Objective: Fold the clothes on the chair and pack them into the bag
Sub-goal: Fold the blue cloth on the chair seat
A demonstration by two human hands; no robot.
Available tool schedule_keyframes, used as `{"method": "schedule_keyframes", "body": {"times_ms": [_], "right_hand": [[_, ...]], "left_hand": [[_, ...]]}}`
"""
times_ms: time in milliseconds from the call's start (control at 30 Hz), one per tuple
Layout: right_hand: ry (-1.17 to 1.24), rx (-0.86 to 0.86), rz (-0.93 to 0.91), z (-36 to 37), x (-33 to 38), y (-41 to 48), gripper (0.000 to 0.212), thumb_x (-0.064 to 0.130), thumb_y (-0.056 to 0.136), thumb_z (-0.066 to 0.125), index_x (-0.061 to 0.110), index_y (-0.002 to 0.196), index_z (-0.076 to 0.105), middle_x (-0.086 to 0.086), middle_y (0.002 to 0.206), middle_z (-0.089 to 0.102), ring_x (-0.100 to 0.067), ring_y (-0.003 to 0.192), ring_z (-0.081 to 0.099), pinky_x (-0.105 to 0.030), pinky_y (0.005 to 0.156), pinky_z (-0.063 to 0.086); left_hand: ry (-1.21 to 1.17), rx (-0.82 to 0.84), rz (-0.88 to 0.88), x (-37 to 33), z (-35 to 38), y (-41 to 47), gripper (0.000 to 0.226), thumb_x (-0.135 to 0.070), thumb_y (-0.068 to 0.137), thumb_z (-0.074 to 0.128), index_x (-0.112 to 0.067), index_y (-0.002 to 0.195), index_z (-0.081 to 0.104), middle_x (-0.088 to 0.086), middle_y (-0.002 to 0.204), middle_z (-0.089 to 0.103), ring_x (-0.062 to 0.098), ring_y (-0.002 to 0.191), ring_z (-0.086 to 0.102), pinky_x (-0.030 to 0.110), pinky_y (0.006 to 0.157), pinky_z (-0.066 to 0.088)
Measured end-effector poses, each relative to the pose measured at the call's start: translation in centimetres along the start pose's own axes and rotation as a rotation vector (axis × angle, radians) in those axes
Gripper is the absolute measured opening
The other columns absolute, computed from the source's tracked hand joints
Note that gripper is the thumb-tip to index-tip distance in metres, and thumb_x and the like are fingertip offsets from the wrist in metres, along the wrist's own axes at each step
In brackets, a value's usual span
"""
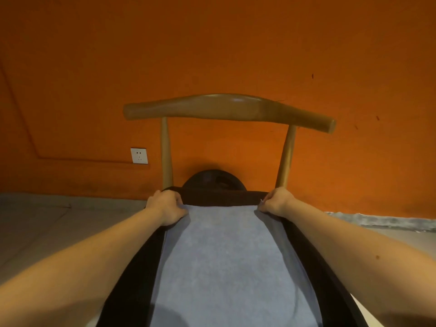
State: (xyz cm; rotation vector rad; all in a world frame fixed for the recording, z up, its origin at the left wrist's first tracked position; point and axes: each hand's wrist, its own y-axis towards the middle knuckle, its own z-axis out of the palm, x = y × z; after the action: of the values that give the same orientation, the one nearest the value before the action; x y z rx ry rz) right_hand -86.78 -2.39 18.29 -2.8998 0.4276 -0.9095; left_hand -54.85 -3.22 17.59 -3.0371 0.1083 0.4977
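The wall (pixel 212 43) is big, flat and orange. The floor (pixel 47 220) is pale and smooth. A wooden chair (pixel 224 109) stands at the wall, with a curved top bar on two round posts. A soft, fuzzy grey-blue cloth (pixel 224 256) lies flat along the chair, on a black layer (pixel 136 267); seat or cloth, I cannot tell. The left grip (pixel 166 205) and right grip (pixel 276 201) each pinch a far corner of the cloth. A dark round shape (pixel 212 180) sits behind. A small white socket (pixel 139 156) is on the wall.
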Motion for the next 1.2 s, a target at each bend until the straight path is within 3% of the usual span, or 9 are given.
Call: {"method": "schedule_keyframes", "body": {"times_ms": [133, 233, 433, 633, 700, 800, 967, 1100, 1200], "right_hand": [[0.082, -0.057, 0.048, -0.2, 0.2, 0.1, 0.041, 0.039, 0.089, 0.077, 0.005, 0.107, 0.065, -0.011, 0.098, 0.067, -0.026, 0.091, 0.067, -0.034, 0.075, 0.058], [0.103, -0.068, 0.035, 0.1, -0.1, 0.3, 0.039, 0.039, 0.091, 0.075, 0.003, 0.107, 0.069, -0.012, 0.098, 0.07, -0.026, 0.089, 0.068, -0.037, 0.081, 0.06], [0.162, -0.117, -0.028, -2.1, -0.2, -1.3, 0.032, 0.034, 0.084, 0.083, 0.007, 0.099, 0.073, -0.009, 0.101, 0.069, -0.021, 0.09, 0.062, -0.032, 0.075, 0.049], [0.183, -0.203, -0.101, -7.7, 1.7, -6.4, 0.024, 0.026, 0.082, 0.086, 0.005, 0.088, 0.077, -0.01, 0.092, 0.073, -0.021, 0.087, 0.065, -0.039, 0.077, 0.056], [0.19, -0.238, -0.133, -9.9, 2.6, -8.8, 0.024, 0.025, 0.082, 0.086, 0.004, 0.084, 0.076, -0.009, 0.082, 0.07, -0.021, 0.079, 0.063, -0.037, 0.069, 0.055], [0.177, -0.274, -0.186, -13.5, 4.0, -13.1, 0.024, 0.025, 0.084, 0.085, 0.01, 0.073, 0.069, -0.001, 0.065, 0.057, -0.013, 0.062, 0.051, -0.026, 0.049, 0.036], [0.186, -0.356, -0.276, -18.7, 5.6, -19.1, 0.019, 0.026, 0.085, 0.084, 0.01, 0.08, 0.074, 0.0, 0.073, 0.064, -0.014, 0.063, 0.055, -0.026, 0.048, 0.037], [0.177, -0.391, -0.334, -21.7, 6.5, -22.4, 0.019, 0.028, 0.09, 0.079, 0.01, 0.087, 0.072, -0.004, 0.076, 0.065, -0.018, 0.061, 0.054, -0.027, 0.049, 0.039], [0.214, -0.433, -0.377, -23.2, 7.2, -24.1, 0.022, 0.025, 0.09, 0.079, 0.011, 0.096, 0.062, -0.01, 0.089, 0.066, -0.027, 0.074, 0.061, -0.034, 0.056, 0.046]], "left_hand": [[0.081, 0.079, -0.009, -0.8, -0.9, -0.4, 0.028, -0.047, 0.094, 0.063, -0.028, 0.074, 0.057, -0.004, 0.085, 0.061, 0.017, 0.089, 0.053, 0.036, 0.082, 0.039], [0.014, 0.114, -0.021, -1.0, -1.1, -0.8, 0.036, -0.049, 0.098, 0.059, -0.023, 0.072, 0.058, -0.001, 0.079, 0.06, 0.019, 0.082, 0.058, 0.034, 0.074, 0.044], [-0.082, -0.049, -0.002, -1.2, -3.5, -2.5, 0.031, -0.044, 0.095, 0.068, -0.02, 0.075, 0.066, 0.002, 0.077, 0.065, 0.018, 0.075, 0.062, 0.03, 0.058, 0.041], [-0.132, -0.163, 0.008, -3.2, -9.3, -7.3, 0.031, -0.045, 0.088, 0.076, -0.02, 0.074, 0.064, 0.0, 0.073, 0.063, 0.013, 0.069, 0.059, 0.026, 0.053, 0.038], [-0.129, -0.196, 0.039, -4.1, -11.6, -9.5, 0.032, -0.043, 0.088, 0.077, -0.021, 0.072, 0.06, -0.002, 0.07, 0.059, 0.011, 0.066, 0.056, 0.024, 0.05, 0.034], [-0.127, -0.233, 0.092, -5.2, -15.5, -13.0, 0.037, -0.041, 0.089, 0.076, -0.021, 0.068, 0.054, -0.003, 0.064, 0.051, 0.01, 0.058, 0.048, 0.024, 0.048, 0.03], [-0.064, -0.301, 0.189, -7.1, -21.5, -17.6, 0.032, -0.045, 0.091, 0.072, -0.016, 0.078, 0.067, 0.005, 0.076, 0.066, 0.018, 0.067, 0.059, 0.031, 0.055, 0.042], [-0.037, -0.362, 0.256, -8.2, -24.8, -20.1, 0.024, -0.033, 0.093, 0.066, -0.019, 0.077, 0.056, 0.004, 0.074, 0.06, 0.019, 0.065, 0.052, 0.032, 0.057, 0.039], [-0.038, -0.429, 0.298, -8.6, -26.4, -21.4, 0.024, -0.026, 0.092, 0.068, -0.021, 0.078, 0.049, 0.0, 0.075, 0.054, 0.018, 0.065, 0.047, 0.03, 0.058, 0.037]]}}
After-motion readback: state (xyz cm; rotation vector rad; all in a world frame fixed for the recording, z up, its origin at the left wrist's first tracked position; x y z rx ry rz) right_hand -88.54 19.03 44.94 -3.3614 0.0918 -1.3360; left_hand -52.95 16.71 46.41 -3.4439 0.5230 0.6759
